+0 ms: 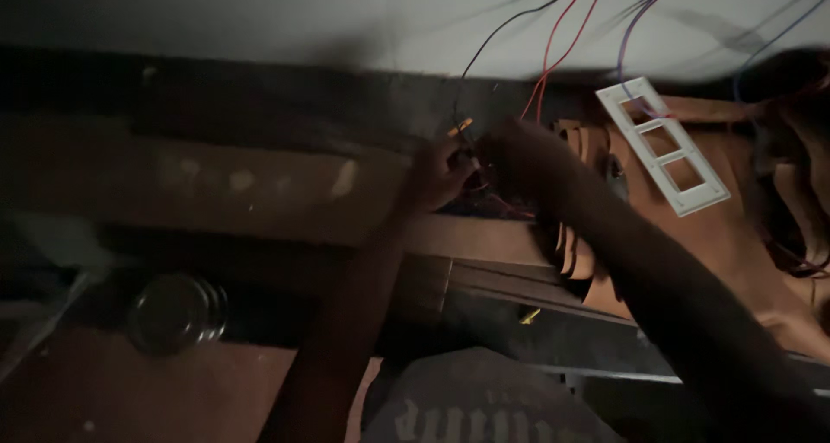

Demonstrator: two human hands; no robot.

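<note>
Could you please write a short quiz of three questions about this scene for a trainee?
1. True or false: the white frame has three openings.
2. Where do both hands meet? A) at the wires below the wall B) on the round metal lid
3. On which side of the picture does the round metal lid lie?

Key: 1 true. 2 A: left hand and right hand are close together there. 3 lower left.

We see thin wires [553, 50], red, black and blue-purple, dropping from pale wall into dark recess, ends bunched between our hands; small orange-yellow tip [463, 126] pokes up at fingertips; lighting too dim to tell which wire is gripped
</note>
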